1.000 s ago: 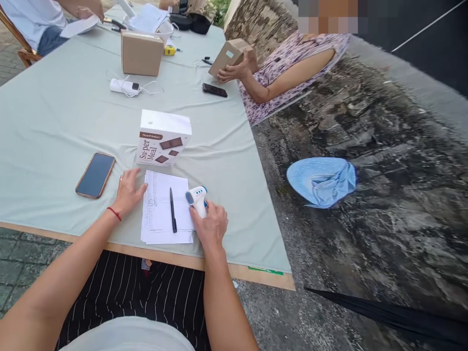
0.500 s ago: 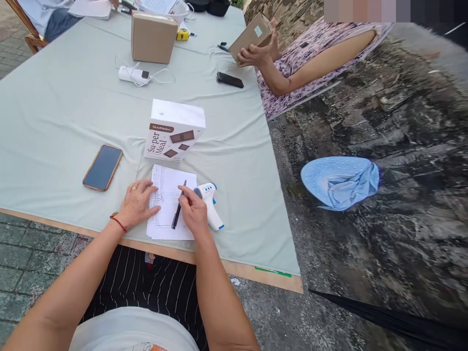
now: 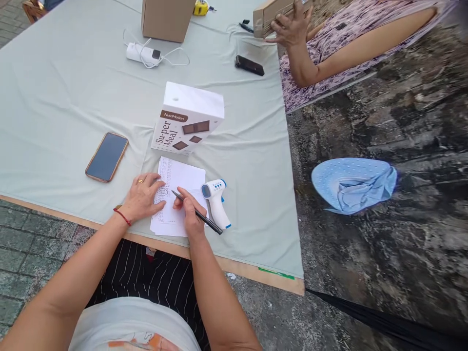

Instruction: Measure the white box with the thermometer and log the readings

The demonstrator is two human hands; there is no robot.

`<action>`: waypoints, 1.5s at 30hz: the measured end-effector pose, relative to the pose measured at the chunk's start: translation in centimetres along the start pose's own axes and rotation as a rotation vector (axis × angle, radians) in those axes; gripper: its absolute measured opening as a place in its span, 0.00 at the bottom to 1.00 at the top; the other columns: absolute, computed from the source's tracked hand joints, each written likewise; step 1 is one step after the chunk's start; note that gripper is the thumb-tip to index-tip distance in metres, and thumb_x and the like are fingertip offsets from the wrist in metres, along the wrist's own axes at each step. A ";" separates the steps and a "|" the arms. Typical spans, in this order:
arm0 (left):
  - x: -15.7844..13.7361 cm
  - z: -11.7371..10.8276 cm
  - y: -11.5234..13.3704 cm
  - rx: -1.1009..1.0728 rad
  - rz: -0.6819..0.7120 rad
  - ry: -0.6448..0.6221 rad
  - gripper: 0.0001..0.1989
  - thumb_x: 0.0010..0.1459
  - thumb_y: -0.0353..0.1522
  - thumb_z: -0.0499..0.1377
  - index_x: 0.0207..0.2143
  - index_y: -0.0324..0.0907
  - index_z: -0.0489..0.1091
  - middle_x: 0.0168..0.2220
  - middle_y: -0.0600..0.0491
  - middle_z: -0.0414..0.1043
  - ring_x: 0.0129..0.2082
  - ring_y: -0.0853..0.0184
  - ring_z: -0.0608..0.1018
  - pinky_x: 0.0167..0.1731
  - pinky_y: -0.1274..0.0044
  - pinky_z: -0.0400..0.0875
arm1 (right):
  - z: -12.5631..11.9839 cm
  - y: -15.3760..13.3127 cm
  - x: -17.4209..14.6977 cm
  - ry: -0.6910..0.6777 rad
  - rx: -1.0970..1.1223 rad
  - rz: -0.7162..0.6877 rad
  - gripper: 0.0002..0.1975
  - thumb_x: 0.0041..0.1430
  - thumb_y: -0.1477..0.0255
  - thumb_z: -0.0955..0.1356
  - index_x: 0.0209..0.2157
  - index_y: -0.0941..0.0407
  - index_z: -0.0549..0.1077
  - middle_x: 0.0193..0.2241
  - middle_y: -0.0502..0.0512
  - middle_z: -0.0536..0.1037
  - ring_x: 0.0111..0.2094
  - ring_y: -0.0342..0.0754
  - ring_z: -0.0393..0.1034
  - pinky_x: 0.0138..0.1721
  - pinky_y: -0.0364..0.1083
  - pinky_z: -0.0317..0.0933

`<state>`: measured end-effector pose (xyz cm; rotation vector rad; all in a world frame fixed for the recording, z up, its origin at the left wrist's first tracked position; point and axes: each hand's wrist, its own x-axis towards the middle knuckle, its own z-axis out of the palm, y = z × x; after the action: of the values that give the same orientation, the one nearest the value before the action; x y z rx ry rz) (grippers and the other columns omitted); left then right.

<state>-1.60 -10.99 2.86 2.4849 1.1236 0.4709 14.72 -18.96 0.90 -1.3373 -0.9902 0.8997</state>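
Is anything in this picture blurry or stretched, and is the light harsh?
In the head view, light looks soft, without strong glare on the white cardboard box; in the head view, the slim black pen in the right hand is fairly sharp, tiny print on the white paper sheets is unreadable, and the dark rough stone at right looks smeared and stretched.

Upright brown cardboard box [image 3: 166,20], cropped by the upper edge; white paper sheets [image 3: 171,215], print too small to read.

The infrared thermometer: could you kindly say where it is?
In the head view, the infrared thermometer lies at the right edge of the papers, beside the right hand.
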 end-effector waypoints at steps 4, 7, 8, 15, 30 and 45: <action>0.0 0.1 -0.1 0.012 0.003 0.010 0.19 0.56 0.37 0.61 0.50 0.45 0.69 0.57 0.44 0.67 0.58 0.51 0.68 0.59 0.58 0.60 | 0.4 -0.1 0.0 0.087 -0.112 0.066 0.10 0.49 0.64 0.68 0.33 0.53 0.77 0.27 0.51 0.76 0.30 0.47 0.69 0.36 0.49 0.64; 0.0 0.2 -0.1 0.011 0.013 0.022 0.19 0.56 0.36 0.61 0.49 0.43 0.70 0.56 0.43 0.67 0.58 0.51 0.68 0.59 0.59 0.60 | 0.9 -0.1 0.2 0.155 -0.146 0.082 0.07 0.45 0.66 0.67 0.28 0.53 0.74 0.25 0.49 0.76 0.26 0.45 0.66 0.31 0.47 0.62; 0.0 0.2 -0.1 0.008 0.013 0.024 0.19 0.56 0.36 0.61 0.49 0.43 0.70 0.56 0.43 0.67 0.58 0.51 0.68 0.59 0.59 0.60 | 1.1 -0.1 0.2 0.168 -0.159 0.081 0.07 0.45 0.66 0.67 0.27 0.53 0.74 0.23 0.48 0.75 0.25 0.44 0.65 0.30 0.46 0.62; 0.0 0.2 0.0 0.022 0.000 0.012 0.18 0.56 0.36 0.61 0.49 0.45 0.69 0.57 0.45 0.67 0.59 0.52 0.68 0.60 0.60 0.60 | 1.5 -0.2 0.3 0.127 -0.226 0.026 0.05 0.48 0.67 0.66 0.24 0.53 0.72 0.21 0.47 0.73 0.25 0.44 0.63 0.32 0.46 0.61; -0.1 0.2 0.0 0.063 0.045 0.061 0.17 0.57 0.35 0.60 0.49 0.42 0.70 0.56 0.43 0.69 0.57 0.53 0.69 0.58 0.60 0.62 | 1.4 0.6 0.3 0.064 -0.294 -0.086 0.05 0.51 0.68 0.66 0.26 0.54 0.72 0.21 0.46 0.73 0.24 0.43 0.64 0.30 0.44 0.61; -0.1 0.3 -0.1 0.067 0.046 0.064 0.17 0.56 0.35 0.61 0.49 0.42 0.70 0.55 0.43 0.69 0.57 0.53 0.70 0.58 0.60 0.63 | 1.3 0.4 0.3 0.078 -0.308 -0.093 0.06 0.51 0.68 0.65 0.24 0.54 0.71 0.20 0.46 0.72 0.23 0.43 0.64 0.29 0.44 0.61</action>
<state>-1.58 -11.04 2.57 2.5745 1.1262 0.5372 13.60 -18.20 0.47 -1.5571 -1.1536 0.6367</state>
